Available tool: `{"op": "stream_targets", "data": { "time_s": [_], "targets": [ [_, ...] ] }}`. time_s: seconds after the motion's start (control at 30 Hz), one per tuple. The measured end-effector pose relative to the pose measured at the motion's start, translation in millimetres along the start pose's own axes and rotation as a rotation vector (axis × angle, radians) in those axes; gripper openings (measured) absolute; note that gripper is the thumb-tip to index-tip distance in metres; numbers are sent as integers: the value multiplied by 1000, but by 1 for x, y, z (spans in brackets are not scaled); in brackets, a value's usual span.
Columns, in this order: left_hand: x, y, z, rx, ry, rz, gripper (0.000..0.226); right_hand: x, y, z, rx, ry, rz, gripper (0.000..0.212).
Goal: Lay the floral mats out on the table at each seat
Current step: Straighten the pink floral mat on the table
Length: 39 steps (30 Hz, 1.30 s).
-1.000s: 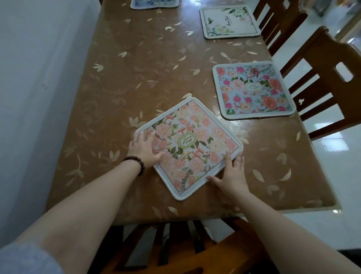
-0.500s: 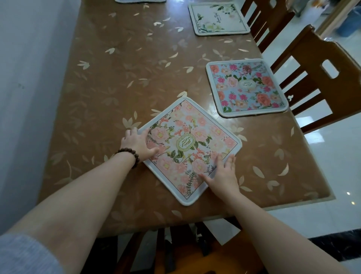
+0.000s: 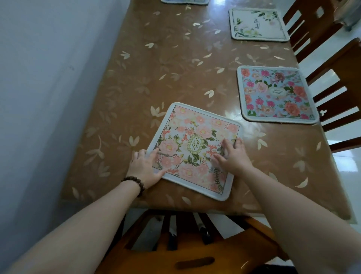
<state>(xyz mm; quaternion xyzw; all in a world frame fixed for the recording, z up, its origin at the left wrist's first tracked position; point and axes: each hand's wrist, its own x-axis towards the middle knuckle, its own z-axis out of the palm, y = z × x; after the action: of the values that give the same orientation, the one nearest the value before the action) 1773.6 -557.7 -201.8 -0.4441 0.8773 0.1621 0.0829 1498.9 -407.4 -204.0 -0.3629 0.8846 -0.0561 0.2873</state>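
The pink floral mat point(image 3: 195, 150) lies flat on the table point(image 3: 156, 68) at the near end, just in front of the chair point(image 3: 195, 250) tucked under the edge. It sits a little askew, its near right corner closest to the table's edge and its far left corner turned away.

It looks like a thin, soft fabric pad with a pale stitched border: light, limp enough to fold if lifted by one corner, and likely to slide easily on the glossy brown leaf-print covering. Flat palms pressing down and turning it look like the better way to square it; for lifting, two opposite edges would keep it from sagging.

The left hand point(image 3: 145, 169) rests open on the mat's near left edge, fingers spread, thumb on the border, a bead bracelet point(image 3: 134, 184) at the wrist. The right hand point(image 3: 232, 156) lies open and flat on the right side of the mat, fingers reaching toward its right edge. Neither grips anything; both press on the surface.

Further off, a blue floral mat point(image 3: 275, 94) lies at the right side by a chair, a white leafy mat point(image 3: 257, 24) beyond it, and the edge of another mat point(image 3: 184, 1) shows at the far end.
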Motion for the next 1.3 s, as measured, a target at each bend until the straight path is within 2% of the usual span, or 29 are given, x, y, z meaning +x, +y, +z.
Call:
{"op": "stream_targets", "data": {
  "time_s": [0.17,0.3,0.4,0.47,0.6,0.8,1.3],
  "targets": [
    [-30,1,8,4,13,-1,82,-6,3,-6,22,-21,-38,95],
    [-38,7,9,4,-21,-40,93,-43,6,3,116,-47,15,124],
    [-38,16,9,-35,-117,-69,104,-71,10,18,41,-76,103,141],
    [-38,23,11,-20,-152,-76,111,-84,12,27,-27,-101,115,146],
    [-43,29,16,3,-157,-91,116,-95,11,34,-101,-114,84,142],
    [-54,40,24,50,-108,-89,118,-93,11,29,-55,-66,38,130],
    [-73,28,27,47,-94,-130,113,-111,-6,44,-43,-73,27,120]
  ]
}}
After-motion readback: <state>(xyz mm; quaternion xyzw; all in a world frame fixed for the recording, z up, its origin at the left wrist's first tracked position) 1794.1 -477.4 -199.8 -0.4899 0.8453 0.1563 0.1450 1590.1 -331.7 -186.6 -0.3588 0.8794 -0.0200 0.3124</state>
